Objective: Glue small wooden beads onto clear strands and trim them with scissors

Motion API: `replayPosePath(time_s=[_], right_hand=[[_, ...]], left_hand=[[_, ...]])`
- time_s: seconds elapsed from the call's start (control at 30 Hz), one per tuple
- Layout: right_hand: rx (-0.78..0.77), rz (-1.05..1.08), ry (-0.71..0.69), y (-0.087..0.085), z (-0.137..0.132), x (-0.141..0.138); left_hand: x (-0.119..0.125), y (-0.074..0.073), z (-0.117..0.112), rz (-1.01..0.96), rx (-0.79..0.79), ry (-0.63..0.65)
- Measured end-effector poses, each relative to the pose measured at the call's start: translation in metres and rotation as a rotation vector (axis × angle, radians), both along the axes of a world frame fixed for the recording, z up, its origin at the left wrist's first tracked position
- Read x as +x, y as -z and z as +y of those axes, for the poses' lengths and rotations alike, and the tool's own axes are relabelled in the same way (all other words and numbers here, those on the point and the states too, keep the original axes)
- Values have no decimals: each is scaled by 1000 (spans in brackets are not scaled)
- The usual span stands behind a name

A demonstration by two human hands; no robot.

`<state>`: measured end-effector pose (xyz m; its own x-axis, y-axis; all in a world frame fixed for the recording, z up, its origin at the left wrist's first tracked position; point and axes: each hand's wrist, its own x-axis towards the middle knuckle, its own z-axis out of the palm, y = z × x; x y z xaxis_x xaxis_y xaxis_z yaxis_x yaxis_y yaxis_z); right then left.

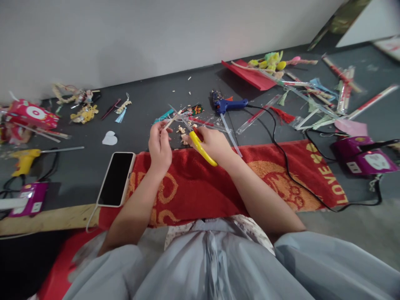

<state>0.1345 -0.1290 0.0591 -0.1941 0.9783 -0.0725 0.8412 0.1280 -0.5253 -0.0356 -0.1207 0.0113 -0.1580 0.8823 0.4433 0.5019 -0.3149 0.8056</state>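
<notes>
My left hand [160, 146] pinches a thin pale wooden stick [171, 121], which slants up to the right from my fingertips. In my right hand [217, 146] are scissors with yellow handles [200, 146]. Their grey blades point up and left and cross the far part of the stick; whether they touch it I cannot tell. Small pale wooden pieces [181, 131] lie on the table between my hands. Just beyond them is a pile of coloured threads and small packets [196, 110], partly hidden by the blades and my right hand.
A blue glue gun [231, 104] lies right of my hands, its cable crossing the red towel [200, 191]. A phone [115, 179] lies at left. Farther left is a yellow glue gun [26, 161]. Wrapped sticks and tassels fill the right side, near a purple power socket [364, 156].
</notes>
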Motion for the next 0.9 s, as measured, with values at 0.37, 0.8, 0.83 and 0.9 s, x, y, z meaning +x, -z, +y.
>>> replayPosePath(time_s=[0.37, 0.8, 0.83, 0.9], right_hand=[[-107, 466, 53, 5, -1, -4], [-14, 402, -74, 16, -9, -22], [5, 366, -82, 16, -9, -22], [21, 288, -102, 16, -10, -22]], left_hand=[[16, 9, -11, -35, -47, 216], [25, 19, -28, 64, -10, 530], [26, 19, -28, 67, -17, 528], [26, 19, -29, 71, -32, 526]])
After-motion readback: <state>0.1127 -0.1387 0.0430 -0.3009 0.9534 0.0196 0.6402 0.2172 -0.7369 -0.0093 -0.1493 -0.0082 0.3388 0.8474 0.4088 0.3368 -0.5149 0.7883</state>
